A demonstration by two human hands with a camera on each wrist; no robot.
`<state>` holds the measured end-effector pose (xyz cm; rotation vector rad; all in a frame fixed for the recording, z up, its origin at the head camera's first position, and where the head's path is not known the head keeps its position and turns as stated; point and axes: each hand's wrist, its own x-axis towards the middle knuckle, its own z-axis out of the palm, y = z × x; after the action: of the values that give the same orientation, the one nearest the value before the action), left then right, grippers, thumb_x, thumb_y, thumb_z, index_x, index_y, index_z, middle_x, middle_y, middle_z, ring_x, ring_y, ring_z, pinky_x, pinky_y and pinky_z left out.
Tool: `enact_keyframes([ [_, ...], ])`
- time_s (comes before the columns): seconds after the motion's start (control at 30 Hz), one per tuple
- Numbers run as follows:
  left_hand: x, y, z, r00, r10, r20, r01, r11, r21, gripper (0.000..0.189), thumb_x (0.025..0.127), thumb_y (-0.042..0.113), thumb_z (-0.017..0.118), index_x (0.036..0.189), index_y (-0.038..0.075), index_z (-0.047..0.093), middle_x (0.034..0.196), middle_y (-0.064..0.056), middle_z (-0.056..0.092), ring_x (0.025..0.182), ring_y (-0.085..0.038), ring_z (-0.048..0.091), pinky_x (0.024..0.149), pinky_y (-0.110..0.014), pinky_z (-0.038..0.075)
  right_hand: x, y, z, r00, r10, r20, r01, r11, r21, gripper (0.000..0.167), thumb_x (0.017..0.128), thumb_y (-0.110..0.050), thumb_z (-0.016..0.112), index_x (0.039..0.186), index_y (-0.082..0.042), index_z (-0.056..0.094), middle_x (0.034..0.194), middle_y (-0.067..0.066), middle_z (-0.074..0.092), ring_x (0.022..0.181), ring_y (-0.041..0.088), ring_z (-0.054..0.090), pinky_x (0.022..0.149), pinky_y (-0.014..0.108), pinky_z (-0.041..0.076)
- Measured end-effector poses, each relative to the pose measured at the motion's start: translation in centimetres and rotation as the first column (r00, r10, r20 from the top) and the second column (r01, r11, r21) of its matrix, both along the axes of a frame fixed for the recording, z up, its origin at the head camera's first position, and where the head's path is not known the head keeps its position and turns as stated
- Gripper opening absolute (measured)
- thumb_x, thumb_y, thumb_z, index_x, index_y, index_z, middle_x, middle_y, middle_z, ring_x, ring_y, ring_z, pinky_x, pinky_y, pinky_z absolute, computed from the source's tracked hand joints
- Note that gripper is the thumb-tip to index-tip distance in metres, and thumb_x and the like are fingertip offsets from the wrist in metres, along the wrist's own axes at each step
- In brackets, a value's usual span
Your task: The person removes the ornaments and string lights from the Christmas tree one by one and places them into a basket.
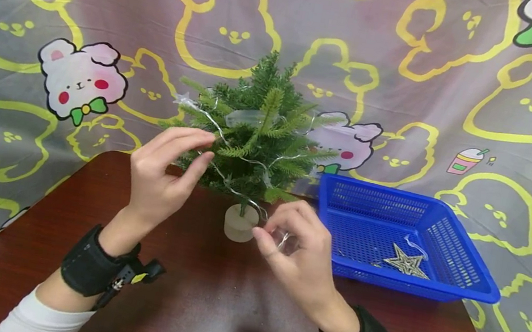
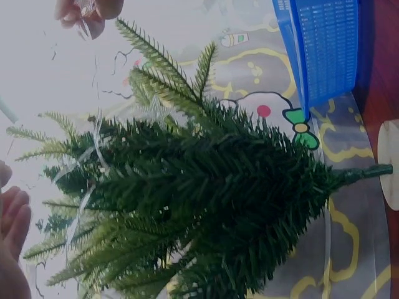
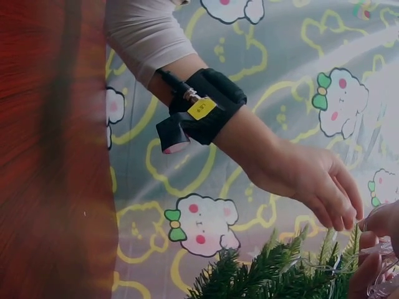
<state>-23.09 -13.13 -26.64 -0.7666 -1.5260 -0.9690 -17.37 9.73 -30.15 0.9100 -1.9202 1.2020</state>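
A small green Christmas tree (image 1: 256,130) stands upright on a pale round base (image 1: 240,223). A clear string of lights (image 1: 241,192) loops over its branches, with a star-shaped piece (image 1: 184,100) on the left side. My left hand (image 1: 161,173) is at the tree's left branches, thumb and fingertips apart, close beside the strand. Low on the right, my right hand (image 1: 302,249) holds the loose end of the strand between thumb and curled fingers. That bunched end (image 3: 383,283) also shows in the right wrist view. The left wrist view catches the tree (image 2: 206,180) sideways.
To the right of the tree sits a blue plastic basket (image 1: 463,230) with a glittery star ornament (image 1: 406,261) inside. Everything rests on a dark reddish-brown table (image 1: 204,306). A patterned curtain (image 1: 129,8) hangs close behind.
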Motion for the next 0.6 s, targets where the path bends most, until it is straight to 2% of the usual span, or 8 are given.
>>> enact_keyframes([
  [0.13,-0.3,-0.6,0.1,0.999,0.014,-0.045,-0.008,0.992,0.129,0.019,0.088,0.015,0.070,0.093,-0.002,0.075,0.091,-0.020,0.072,0.081,-0.025,0.067,0.082,-0.020,0.052,0.0,0.0,0.0,1.000,-0.021,0.015,0.021,0.999,0.031,0.012,0.082,-0.008,0.076,0.088,-0.009,0.066,0.087,0.004,0.065,0.074,0.012,0.057,0.060,0.017,0.047],
  [0.23,-0.6,-1.3,0.1,0.998,0.048,-0.045,-0.039,0.981,0.190,0.018,0.084,0.011,0.069,0.091,-0.005,0.074,0.089,-0.023,0.071,0.081,-0.022,0.066,0.082,-0.020,0.051,0.0,0.0,-0.2,0.999,-0.036,0.032,0.035,0.998,0.047,0.017,0.083,-0.008,0.076,0.098,-0.007,0.067,0.091,0.005,0.068,0.080,0.013,0.061,0.064,0.019,0.048],
  [0.3,-0.7,-1.7,0.1,0.997,0.070,-0.022,-0.064,0.975,0.215,0.017,0.082,0.007,0.068,0.091,-0.006,0.073,0.088,-0.024,0.069,0.083,-0.019,0.065,0.083,-0.020,0.050,0.0,0.0,-0.2,0.998,-0.045,0.037,0.043,0.998,0.054,0.018,0.084,-0.007,0.074,0.101,-0.007,0.069,0.091,0.005,0.068,0.082,0.012,0.061,0.065,0.019,0.047],
  [0.5,-0.9,-2.4,0.1,0.995,0.088,0.055,-0.099,0.962,0.255,0.020,0.079,0.001,0.067,0.097,-0.009,0.071,0.096,-0.029,0.065,0.094,-0.006,0.059,0.087,-0.020,0.046,0.0,0.0,-0.4,0.998,-0.044,0.046,0.041,0.996,0.078,0.022,0.088,-0.002,0.068,0.109,-0.007,0.071,0.086,0.003,0.063,0.073,0.008,0.057,0.056,0.014,0.045],
  [0.6,-0.9,-2.6,0.2,0.993,0.088,0.077,-0.105,0.961,0.258,0.025,0.079,0.003,0.067,0.101,-0.009,0.071,0.101,-0.030,0.065,0.096,-0.006,0.058,0.081,-0.018,0.040,0.0,0.0,-0.5,0.997,-0.052,0.056,0.047,0.995,0.093,0.023,0.089,-0.002,0.067,0.110,-0.007,0.072,0.087,0.002,0.062,0.072,0.006,0.056,0.055,0.015,0.046],
])
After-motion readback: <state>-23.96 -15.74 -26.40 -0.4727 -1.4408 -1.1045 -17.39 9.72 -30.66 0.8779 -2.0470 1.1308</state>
